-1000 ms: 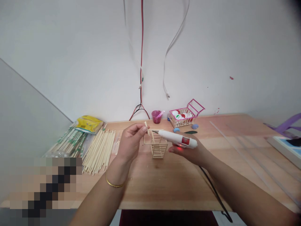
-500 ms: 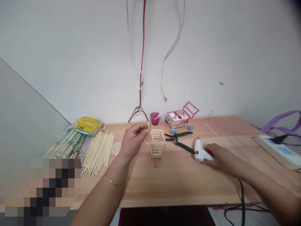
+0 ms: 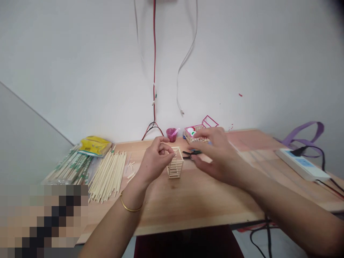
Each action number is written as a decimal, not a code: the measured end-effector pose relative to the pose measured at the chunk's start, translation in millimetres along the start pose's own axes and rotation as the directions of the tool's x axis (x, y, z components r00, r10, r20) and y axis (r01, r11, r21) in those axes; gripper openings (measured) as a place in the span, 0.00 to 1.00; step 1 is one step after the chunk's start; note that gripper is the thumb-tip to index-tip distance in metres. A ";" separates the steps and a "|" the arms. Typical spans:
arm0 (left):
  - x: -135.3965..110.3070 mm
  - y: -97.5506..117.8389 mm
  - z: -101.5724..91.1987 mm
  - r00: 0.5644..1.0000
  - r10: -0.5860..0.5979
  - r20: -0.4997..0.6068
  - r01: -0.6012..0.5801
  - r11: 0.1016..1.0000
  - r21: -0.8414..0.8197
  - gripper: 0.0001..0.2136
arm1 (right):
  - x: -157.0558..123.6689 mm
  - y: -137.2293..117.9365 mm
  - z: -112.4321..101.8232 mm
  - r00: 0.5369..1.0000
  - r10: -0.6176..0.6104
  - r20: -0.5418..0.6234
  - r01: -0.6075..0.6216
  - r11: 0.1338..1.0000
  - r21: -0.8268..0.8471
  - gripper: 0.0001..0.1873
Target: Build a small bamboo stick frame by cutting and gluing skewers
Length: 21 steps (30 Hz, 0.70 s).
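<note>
A small open cage built of thin wooden sticks (image 3: 175,166) stands upright in the middle of the wooden table (image 3: 204,200). My left hand (image 3: 155,163) is just left of its top rim, fingers pinched together on a short stick piece that barely shows. My right hand (image 3: 215,154) hovers to the right of the cage, blurred by motion, fingers spread and holding nothing. Dark green pliers (image 3: 190,154) lie behind it. The glue gun is hidden from view.
Loose sticks (image 3: 107,175) and wrapped packs of sticks (image 3: 70,166) lie at the left with a yellow bag (image 3: 94,145). A pink cup (image 3: 171,134) and a pink wire basket (image 3: 197,129) stand by the wall. A power strip (image 3: 302,163) lies at right. Cables hang down the wall.
My right hand set the glue gun down on the table at the right, let go, and swung back toward the cage. My left hand lowered its stick piece to the cage's top.
</note>
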<state>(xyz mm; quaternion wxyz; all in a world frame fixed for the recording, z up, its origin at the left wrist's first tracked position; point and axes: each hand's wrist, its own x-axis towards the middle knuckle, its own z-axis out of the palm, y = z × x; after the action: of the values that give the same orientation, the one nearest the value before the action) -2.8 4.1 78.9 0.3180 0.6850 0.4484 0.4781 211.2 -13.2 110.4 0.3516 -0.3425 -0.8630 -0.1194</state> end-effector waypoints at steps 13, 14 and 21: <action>-0.8 1.0 10.3 0.958 0.287 -0.024 -0.266 0.913 0.309 0.18 | 26.7 -7.1 37.2 0.973 -0.119 0.197 0.152 0.975 -0.162 0.08; -1.3 2.4 9.9 0.956 0.292 -0.026 -0.269 0.910 0.316 0.17 | 26.7 -6.2 37.0 0.974 -0.112 0.195 0.142 0.979 -0.147 0.08; 2.1 -11.4 -7.1 0.955 0.060 -0.290 -0.034 0.995 0.096 0.14 | 27.5 15.1 46.0 0.963 0.221 0.152 -0.249 0.948 0.198 0.05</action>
<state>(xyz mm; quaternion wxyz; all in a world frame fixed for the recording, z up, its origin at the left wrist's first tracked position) -12.8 10.6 72.2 0.2057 0.6308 0.4952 0.5609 183.0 32.5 95.5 0.3422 -0.4099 -0.8446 0.0396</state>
